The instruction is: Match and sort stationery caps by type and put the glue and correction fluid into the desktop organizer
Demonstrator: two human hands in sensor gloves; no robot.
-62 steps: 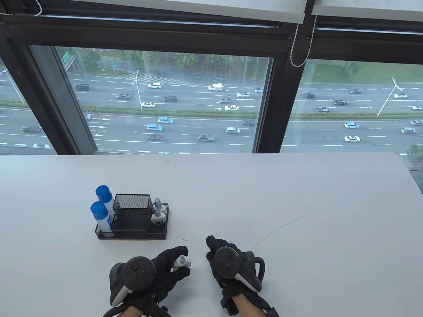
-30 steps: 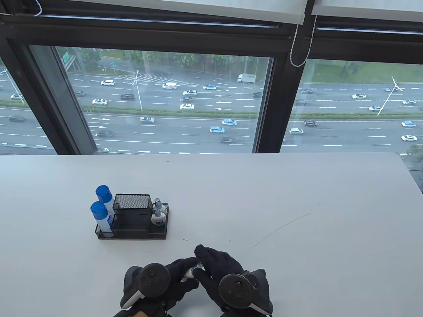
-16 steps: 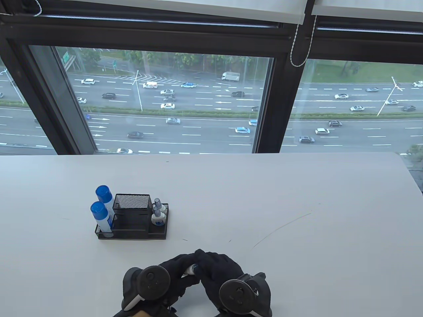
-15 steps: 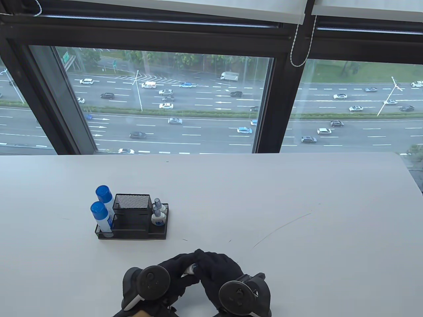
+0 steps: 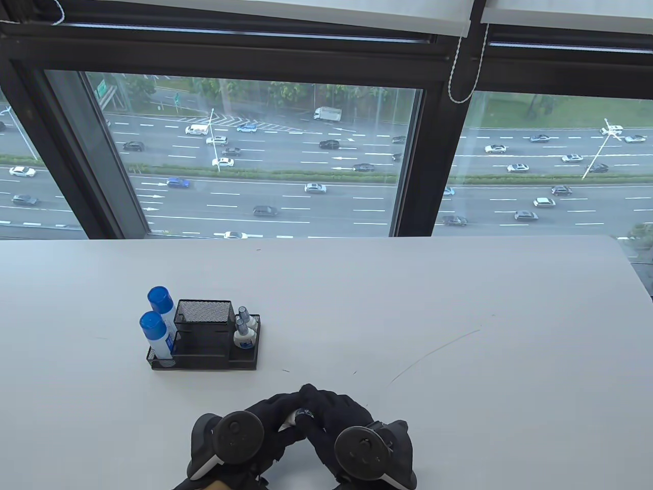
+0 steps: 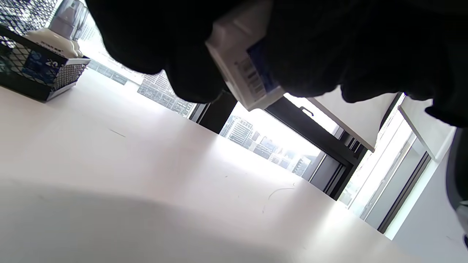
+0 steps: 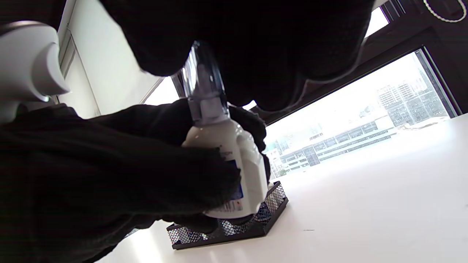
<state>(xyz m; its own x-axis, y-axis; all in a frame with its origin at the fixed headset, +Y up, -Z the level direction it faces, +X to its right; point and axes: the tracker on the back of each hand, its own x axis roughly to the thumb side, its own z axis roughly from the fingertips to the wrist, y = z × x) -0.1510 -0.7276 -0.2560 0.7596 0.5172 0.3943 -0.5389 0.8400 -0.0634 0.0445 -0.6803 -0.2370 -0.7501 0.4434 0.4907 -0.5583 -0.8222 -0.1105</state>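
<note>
Near the table's front edge my left hand (image 5: 275, 416) grips a white correction fluid bottle (image 5: 292, 418) by its body (image 7: 228, 160). My right hand (image 5: 319, 408) reaches over it, and its fingers (image 7: 256, 54) pinch the translucent cap (image 7: 203, 84) that sits on the bottle's neck. The left wrist view shows the bottle's labelled base (image 6: 245, 69) between my curled fingers. The black mesh desktop organizer (image 5: 204, 352) stands further back on the left. It holds two blue-capped glue sticks (image 5: 153, 332) in its left slot and two capped correction fluid bottles (image 5: 245, 334) in its right slot.
The white table (image 5: 408, 306) runs back to a large window (image 5: 255, 153). The organizer's tall middle cup (image 5: 203, 311) looks empty from here. Faint pen marks (image 5: 433, 349) cross the tabletop to the right of my hands.
My right hand moved left from the table to the bottle in my left hand and closed its fingers over the cap. In the last half second both hands barely shifted.
</note>
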